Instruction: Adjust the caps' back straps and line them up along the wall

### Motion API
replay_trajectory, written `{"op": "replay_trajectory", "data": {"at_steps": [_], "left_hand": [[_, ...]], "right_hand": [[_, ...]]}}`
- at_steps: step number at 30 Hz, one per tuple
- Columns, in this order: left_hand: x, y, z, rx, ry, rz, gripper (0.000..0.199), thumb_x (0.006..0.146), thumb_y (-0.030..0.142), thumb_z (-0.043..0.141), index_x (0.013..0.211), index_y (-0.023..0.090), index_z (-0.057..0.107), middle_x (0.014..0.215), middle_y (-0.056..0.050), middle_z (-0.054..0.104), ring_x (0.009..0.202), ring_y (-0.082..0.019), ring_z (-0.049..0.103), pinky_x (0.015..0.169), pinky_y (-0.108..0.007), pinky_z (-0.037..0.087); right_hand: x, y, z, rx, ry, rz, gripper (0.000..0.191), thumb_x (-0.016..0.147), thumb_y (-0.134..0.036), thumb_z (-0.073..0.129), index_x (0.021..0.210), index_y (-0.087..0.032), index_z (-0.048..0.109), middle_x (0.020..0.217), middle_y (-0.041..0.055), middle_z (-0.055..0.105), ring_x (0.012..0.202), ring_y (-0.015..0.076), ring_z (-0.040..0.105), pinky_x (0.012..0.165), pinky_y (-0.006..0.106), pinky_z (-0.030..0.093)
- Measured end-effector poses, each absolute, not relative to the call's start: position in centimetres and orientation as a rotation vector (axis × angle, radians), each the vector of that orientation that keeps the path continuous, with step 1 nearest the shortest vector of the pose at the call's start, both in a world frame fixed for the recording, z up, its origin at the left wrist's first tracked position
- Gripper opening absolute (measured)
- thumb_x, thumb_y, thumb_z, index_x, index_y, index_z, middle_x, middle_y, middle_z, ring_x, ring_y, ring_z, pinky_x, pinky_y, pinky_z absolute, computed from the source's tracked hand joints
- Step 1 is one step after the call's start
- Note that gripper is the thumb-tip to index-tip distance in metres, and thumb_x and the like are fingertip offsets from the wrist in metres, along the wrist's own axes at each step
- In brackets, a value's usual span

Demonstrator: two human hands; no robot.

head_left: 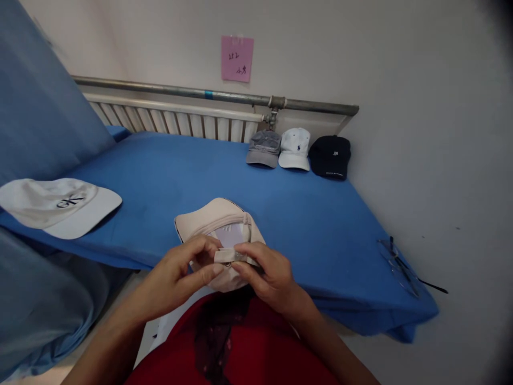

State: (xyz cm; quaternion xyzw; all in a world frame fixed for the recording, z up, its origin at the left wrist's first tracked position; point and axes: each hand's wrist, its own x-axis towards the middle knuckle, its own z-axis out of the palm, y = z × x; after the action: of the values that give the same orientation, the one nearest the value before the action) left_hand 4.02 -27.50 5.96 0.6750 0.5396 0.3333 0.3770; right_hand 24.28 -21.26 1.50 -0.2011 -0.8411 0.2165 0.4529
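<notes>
A beige baseball cap (216, 216) lies upside down at the table's front edge, its inside facing me and its brim pointing to the far left. Both hands are at its back strap (225, 256). My left hand (188, 270) pinches the strap's left part between thumb and fingers. From the other side, my right hand (266, 270) grips the strap with thumb and forefinger, close to a small metal buckle that is partly hidden. Inside the cap a pale lining panel shows.
A white cap with dark letters (68, 206) lies at the left. Along the back right stand a grey cap (263, 148), a white cap (295, 149) and a black cap (331, 156). Eyeglasses (401, 267) rest at the right edge of the blue-covered table (180, 166). A radiator (172, 120) and pipe run behind.
</notes>
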Motion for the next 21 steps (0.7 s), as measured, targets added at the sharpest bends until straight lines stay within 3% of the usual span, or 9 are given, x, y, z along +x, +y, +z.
{"op": "replay_trajectory", "data": {"at_steps": [4, 7, 10, 15, 21], "left_hand": [[3.2, -27.3, 6.0, 1.833, 1.528, 0.727, 0.037, 0.089, 0.036, 0.057, 0.123, 0.024, 0.050, 0.111, -0.004, 0.059, 0.092, -0.018, 0.055, 0.085, -0.032, 0.042], [3.0, -27.2, 6.3, 1.920, 1.530, 0.617, 0.018, 0.091, 0.033, 0.053, 0.104, 0.022, 0.059, 0.095, -0.002, 0.061, 0.085, -0.017, 0.055, 0.076, -0.029, 0.041], [3.2, -27.3, 6.9, 1.892, 1.481, 0.609, 0.016, 0.093, 0.030, 0.048, 0.087, 0.020, 0.059, 0.080, 0.001, 0.057, 0.073, -0.014, 0.052, 0.066, -0.025, 0.040], [3.5, -27.3, 7.3, 1.858, 1.468, 0.597, 0.016, 0.091, 0.030, 0.048, 0.086, 0.019, 0.058, 0.077, 0.002, 0.058, 0.069, -0.013, 0.052, 0.062, -0.024, 0.039], [3.6, -26.8, 7.0, 1.784, 1.441, 0.477, 0.013, 0.087, 0.030, 0.051, 0.084, 0.018, 0.054, 0.069, 0.004, 0.052, 0.060, -0.012, 0.047, 0.054, -0.023, 0.036]], "right_hand": [[24.7, -21.3, 1.9, -0.509, -2.094, 0.627, 0.023, 0.088, -0.022, 0.062, 0.111, -0.023, 0.056, 0.090, 0.0016, 0.068, 0.077, 0.0137, 0.065, 0.074, 0.026, 0.053], [24.6, -21.3, 2.3, -0.473, -2.116, 0.681, 0.023, 0.089, -0.018, 0.061, 0.111, -0.022, 0.057, 0.093, 0.0027, 0.067, 0.085, 0.0141, 0.064, 0.079, 0.026, 0.052], [24.3, -21.4, 3.0, -0.455, -2.178, 0.680, 0.030, 0.089, -0.010, 0.055, 0.116, -0.021, 0.058, 0.110, 0.0077, 0.063, 0.104, 0.0174, 0.060, 0.091, 0.031, 0.049], [23.7, -21.9, 4.1, -0.478, -2.215, 0.564, 0.022, 0.087, -0.014, 0.058, 0.108, -0.019, 0.062, 0.116, 0.0120, 0.060, 0.108, 0.0224, 0.058, 0.095, 0.040, 0.047], [23.4, -21.9, 3.9, -0.465, -2.141, 0.838, 0.015, 0.082, -0.008, 0.060, 0.089, -0.021, 0.058, 0.112, 0.0084, 0.062, 0.107, 0.0183, 0.060, 0.090, 0.032, 0.048]]}}
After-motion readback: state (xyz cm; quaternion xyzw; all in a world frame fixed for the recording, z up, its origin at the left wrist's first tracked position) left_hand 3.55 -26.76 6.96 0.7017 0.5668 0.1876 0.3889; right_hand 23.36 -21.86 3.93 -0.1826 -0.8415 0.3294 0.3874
